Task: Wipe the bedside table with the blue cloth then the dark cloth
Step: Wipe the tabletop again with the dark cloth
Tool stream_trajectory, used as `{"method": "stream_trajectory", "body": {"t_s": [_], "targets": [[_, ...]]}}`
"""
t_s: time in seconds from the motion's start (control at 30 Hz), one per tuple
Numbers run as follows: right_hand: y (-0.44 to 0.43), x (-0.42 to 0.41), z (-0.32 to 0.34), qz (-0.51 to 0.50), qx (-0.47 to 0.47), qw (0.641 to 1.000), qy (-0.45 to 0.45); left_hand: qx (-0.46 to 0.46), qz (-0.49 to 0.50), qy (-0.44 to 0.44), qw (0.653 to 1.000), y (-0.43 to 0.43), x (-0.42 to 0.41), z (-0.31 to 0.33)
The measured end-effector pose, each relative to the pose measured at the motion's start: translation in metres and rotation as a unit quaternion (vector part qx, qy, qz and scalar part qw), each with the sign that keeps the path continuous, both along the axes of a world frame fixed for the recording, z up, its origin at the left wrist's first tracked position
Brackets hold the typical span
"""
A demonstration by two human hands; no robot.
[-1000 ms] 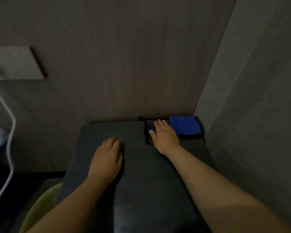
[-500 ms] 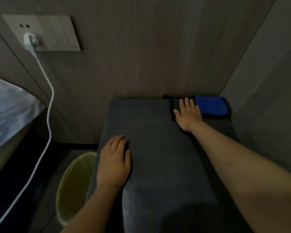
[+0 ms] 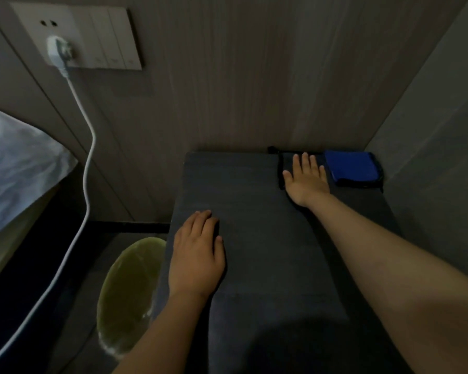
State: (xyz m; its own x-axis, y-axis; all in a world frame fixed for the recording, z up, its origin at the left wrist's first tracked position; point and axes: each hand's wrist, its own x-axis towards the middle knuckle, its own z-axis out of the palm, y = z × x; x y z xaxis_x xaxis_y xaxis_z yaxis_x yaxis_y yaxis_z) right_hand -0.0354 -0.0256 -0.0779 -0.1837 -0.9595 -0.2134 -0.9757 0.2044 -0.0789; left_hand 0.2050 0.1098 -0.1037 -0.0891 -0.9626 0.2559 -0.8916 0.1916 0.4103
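Observation:
The dark bedside table (image 3: 254, 201) stands against a wood-panelled wall. A folded blue cloth (image 3: 351, 168) lies in the table's far right corner. Beside it, to its left, lies a dark cloth (image 3: 284, 166), mostly covered by my right hand (image 3: 307, 179), which rests flat on it with fingers spread. My left hand (image 3: 197, 255) lies palm down on the table's left edge, nearer to me, holding nothing.
A yellow-green bin (image 3: 127, 298) stands on the floor left of the table. A white cable (image 3: 84, 168) hangs from a plug in the wall socket panel (image 3: 76, 36). A white pillow (image 3: 16, 168) lies at the far left. A grey wall (image 3: 438, 168) bounds the table's right side.
The view has pulled back and swung left, revealing the socket, pillow and bin. My left hand now lies nearer the table's left front edge. My right hand stays flat on the dark cloth.

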Motion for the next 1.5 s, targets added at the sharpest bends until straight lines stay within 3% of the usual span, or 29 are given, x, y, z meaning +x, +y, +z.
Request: {"method": "stream_trajectory", "body": {"t_s": [0.77, 1.2, 1.5], "targets": [[-0.021, 0.175, 0.004, 0.148, 0.023, 0.988, -0.035, 0.012, 0.012, 0.023, 1.0, 0.001, -0.002, 0.0], [0.008, 0.179, 0.006, 0.228, 0.042, 0.972, -0.046, 0.024, 0.069, 0.045, 0.996, 0.003, -0.005, 0.007], [0.033, 0.148, 0.002, 0.195, 0.014, 0.98, -0.047, 0.0, 0.06, 0.028, 0.998, 0.003, -0.002, 0.008]]}}
